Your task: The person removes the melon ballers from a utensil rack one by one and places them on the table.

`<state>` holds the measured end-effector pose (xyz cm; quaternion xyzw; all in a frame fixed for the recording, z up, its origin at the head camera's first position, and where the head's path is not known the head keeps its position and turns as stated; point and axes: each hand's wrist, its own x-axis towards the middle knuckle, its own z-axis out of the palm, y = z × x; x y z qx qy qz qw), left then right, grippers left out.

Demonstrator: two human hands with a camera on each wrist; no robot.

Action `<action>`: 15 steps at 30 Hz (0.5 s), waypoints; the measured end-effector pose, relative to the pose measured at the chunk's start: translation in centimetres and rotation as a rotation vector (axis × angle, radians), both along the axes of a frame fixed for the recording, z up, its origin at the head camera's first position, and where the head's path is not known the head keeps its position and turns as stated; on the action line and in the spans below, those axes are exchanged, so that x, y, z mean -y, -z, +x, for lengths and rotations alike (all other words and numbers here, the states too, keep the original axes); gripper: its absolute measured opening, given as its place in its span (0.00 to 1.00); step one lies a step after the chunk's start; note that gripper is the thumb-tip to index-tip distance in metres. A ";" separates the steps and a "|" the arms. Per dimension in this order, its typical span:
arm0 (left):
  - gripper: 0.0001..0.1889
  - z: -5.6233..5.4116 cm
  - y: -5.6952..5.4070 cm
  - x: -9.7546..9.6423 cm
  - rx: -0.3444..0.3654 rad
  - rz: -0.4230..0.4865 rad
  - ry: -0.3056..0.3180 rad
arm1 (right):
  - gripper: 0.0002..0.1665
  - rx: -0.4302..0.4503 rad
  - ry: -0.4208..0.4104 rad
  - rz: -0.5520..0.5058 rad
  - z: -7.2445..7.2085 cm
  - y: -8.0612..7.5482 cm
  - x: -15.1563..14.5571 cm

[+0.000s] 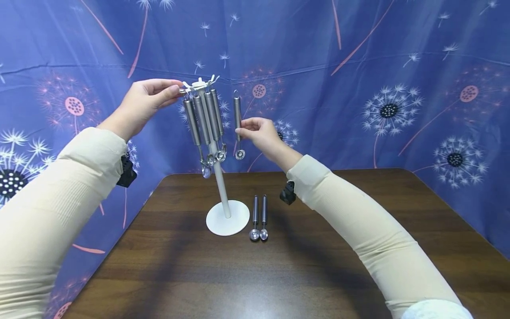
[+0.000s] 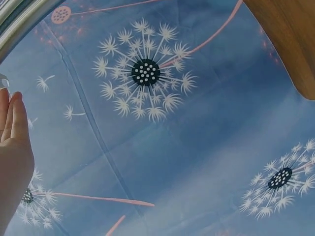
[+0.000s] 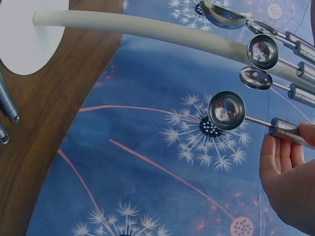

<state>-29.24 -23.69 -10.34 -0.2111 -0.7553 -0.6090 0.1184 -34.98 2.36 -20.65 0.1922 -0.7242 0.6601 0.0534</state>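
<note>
1. Left hand [image 1: 143, 102]: raised, with thumb and fingers pinching one arm of the hook head [image 1: 199, 83] at the top of the white utensil stand [image 1: 221, 188].
2. Right hand [image 1: 263, 135]: thumb and fingertips clamped on the lower part of the handle of a steel melon baller [image 1: 237, 110]. The two hands are apart, one on either side of the stand.
3. Held melon baller: upright in the air to the right of the stand, hanging loop at the top, round bowl at the bottom. It is clear of the hook head. The right wrist view shows the bowl's interior.
4. Hanging utensils [image 1: 201, 118]: four steel handles suspended from the hook head, bowls downward, grouped close to the pole.
5. Stand base [image 1: 218, 223]: white, round, flat on the brown wooden tabletop [image 1: 179, 266].
6. Two loose scoops [image 1: 264, 212]: lying side by side just right of the base, bowls toward the person.
7. Background: blue curtain [image 1: 311, 110] printed with dandelions.
</note>
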 end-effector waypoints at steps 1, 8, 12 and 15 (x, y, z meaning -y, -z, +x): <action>0.26 0.0 -0.1 0.0 -0.012 -0.031 -0.017 | 0.14 0.004 0.002 0.000 0.0 0.1 -0.1; 0.19 0.1 -0.4 0.1 -0.064 -0.238 -0.133 | 0.14 0.048 0.002 -0.027 0.1 0.6 -0.5; 0.18 0.1 -0.6 0.1 -0.047 -0.336 -0.179 | 0.14 0.067 -0.005 -0.045 0.2 1.0 -0.8; 0.18 0.1 -0.8 0.2 -0.055 -0.417 -0.190 | 0.14 0.082 -0.001 -0.047 0.3 1.2 -1.0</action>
